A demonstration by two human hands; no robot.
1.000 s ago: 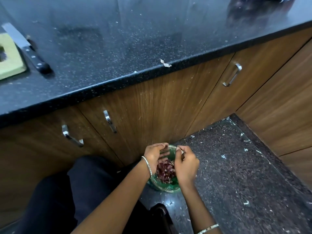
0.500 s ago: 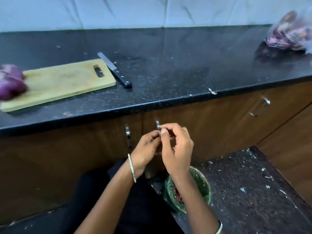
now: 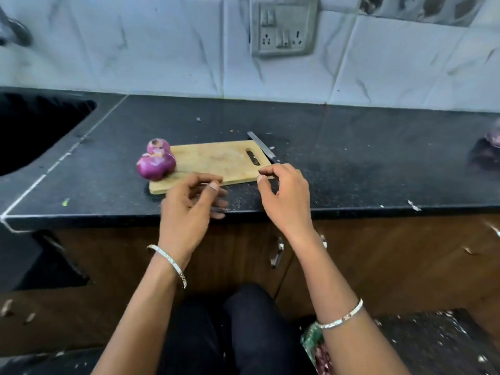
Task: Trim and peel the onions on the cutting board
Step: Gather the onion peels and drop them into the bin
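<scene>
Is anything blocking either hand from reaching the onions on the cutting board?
Nothing visible. The left hand and right hand hover empty at the counter's front edge. Between them and the onions lies only bare cutting board. The knife lies beside the board's right end.

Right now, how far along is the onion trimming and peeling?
Looks done: two onions sit peeled, purple and shiny, at the left end of the board, and a bowl of peels sits on the floor. In hand: nothing; the left hand and right hand hover empty near the board, and the knife lies beside it. Left: possibly more onions far right, too blurred to judge.
</scene>
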